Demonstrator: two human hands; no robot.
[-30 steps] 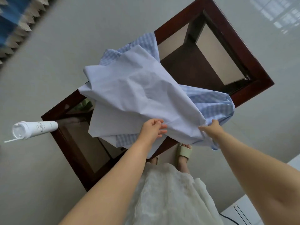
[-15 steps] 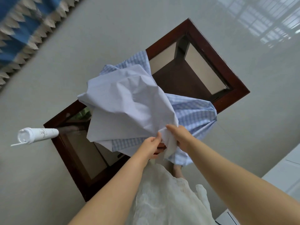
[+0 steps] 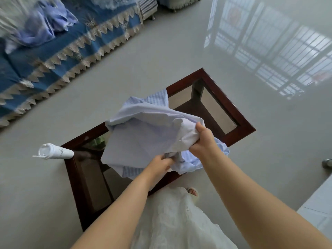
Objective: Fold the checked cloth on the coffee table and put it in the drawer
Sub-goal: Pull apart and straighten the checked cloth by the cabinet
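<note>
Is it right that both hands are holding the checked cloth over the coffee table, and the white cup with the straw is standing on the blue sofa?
Not quite. Both the left hand and right hand do grip the checked cloth over the coffee table. But the head view shows the white cup at the table's corner, not on the blue sofa.

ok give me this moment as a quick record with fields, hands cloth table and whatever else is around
cloth: checked cloth, crumpled and bunched, not yet folded, partly lying on the table
left hand: left hand grips the cloth's near edge
right hand: right hand grips a bunch of cloth higher up
table: dark wooden coffee table with glass panels
on table corner: white cup with lid and straw
background: blue sofa cover with fringed trim, blurred
drawer: not in view
</note>
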